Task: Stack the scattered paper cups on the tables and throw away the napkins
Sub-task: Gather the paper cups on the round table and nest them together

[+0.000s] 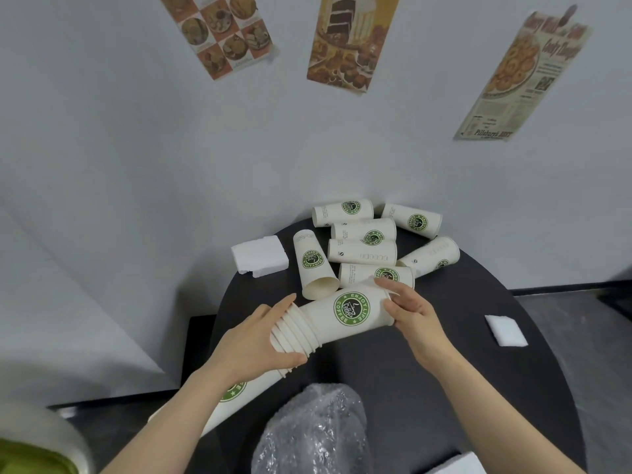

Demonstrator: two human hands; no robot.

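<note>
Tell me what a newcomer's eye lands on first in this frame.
Most likely the nested stack of paper cups held sideways over the middle of the black round table, left hand at its rims, right hand at the outer cup's base. Behind it, loose cups lie on their sides at the table's far edge. White napkins sit far left and right; crinkled clear plastic fills the near edge.

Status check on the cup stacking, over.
Left hand grips stack rims; right hand pushes top cup on. Seven loose cups remain. Napkins untouched.
</note>
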